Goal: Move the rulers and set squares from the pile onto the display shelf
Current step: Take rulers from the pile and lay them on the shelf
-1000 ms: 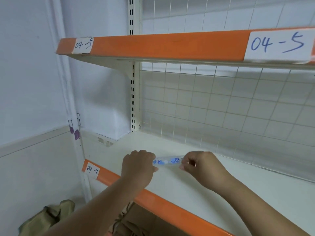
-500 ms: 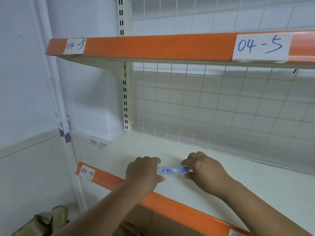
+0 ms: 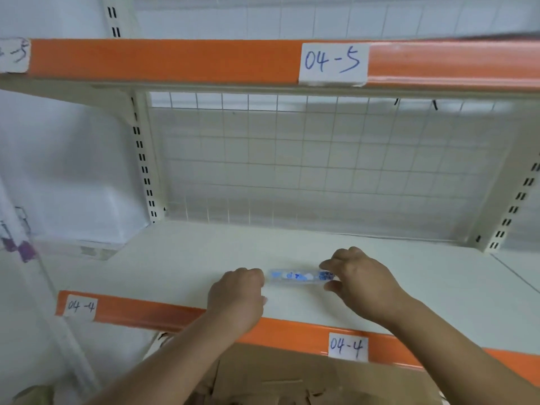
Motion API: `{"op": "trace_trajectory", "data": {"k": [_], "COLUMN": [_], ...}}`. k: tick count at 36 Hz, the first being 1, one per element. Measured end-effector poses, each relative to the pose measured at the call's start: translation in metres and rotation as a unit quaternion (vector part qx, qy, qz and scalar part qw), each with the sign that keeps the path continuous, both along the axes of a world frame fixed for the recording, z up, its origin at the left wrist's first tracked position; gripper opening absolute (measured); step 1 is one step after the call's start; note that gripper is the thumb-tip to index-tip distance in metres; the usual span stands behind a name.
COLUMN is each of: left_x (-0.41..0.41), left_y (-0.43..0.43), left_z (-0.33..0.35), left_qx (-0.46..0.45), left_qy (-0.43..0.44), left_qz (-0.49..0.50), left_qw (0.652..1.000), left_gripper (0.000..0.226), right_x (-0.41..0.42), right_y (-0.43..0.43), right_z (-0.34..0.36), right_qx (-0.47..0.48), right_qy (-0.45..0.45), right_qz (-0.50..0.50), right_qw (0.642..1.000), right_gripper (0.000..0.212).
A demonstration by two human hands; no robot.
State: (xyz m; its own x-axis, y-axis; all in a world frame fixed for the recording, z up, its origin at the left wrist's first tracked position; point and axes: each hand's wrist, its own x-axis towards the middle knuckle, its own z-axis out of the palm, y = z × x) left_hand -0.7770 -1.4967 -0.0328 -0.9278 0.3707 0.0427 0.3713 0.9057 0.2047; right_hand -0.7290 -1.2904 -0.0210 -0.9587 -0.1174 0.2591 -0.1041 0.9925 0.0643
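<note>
A clear plastic ruler with blue print lies lengthwise on the white display shelf marked 04-4, near its front edge. My left hand grips the ruler's left end with curled fingers. My right hand pinches the right end between thumb and fingers. Both ends of the ruler are hidden under my hands. The pile of rulers and set squares is out of view.
An orange-fronted upper shelf labelled 04-5 overhangs the space. A wire grid back panel closes the rear. Slotted uprights stand at left and right. A cardboard box sits below the shelf edge.
The ruler and both hands have settled lower onto the shelf surface. The camera has swung right, so the shelf labels moved left in view.
</note>
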Motion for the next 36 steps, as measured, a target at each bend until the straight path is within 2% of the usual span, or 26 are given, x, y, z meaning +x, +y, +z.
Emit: {"op": "trace_trajectory", "data": {"k": [12,17,24,36], "left_x": [0.051,0.092,0.160,0.249], "left_y": [0.100,0.164,0.263,0.413], "left_z": [0.008,0.006,-0.003,-0.013], "left_qx": [-0.002,0.006,0.026,0.014], "left_qy": [0.016,0.016,0.009,-0.001], "left_qz": [-0.073,-0.094,-0.114,-0.201], "left_qw": [0.997,0.995,0.993,0.979], "left_gripper": [0.025,0.022,0.032,0.028], "right_x": [0.078,0.128,0.211,0.329], "right_y": [0.091,0.150,0.240,0.363], "right_z": [0.000,0.001,0.001,-0.003], "right_qx": [-0.004,0.002,0.001,0.001], "right_qy": [0.015,0.012,0.000,0.010], "right_qz": [-0.073,-0.103,-0.140,-0.224], "right_qw": [0.997,0.995,0.990,0.974], "right_gripper": [0.037,0.036,0.035,0.030]}}
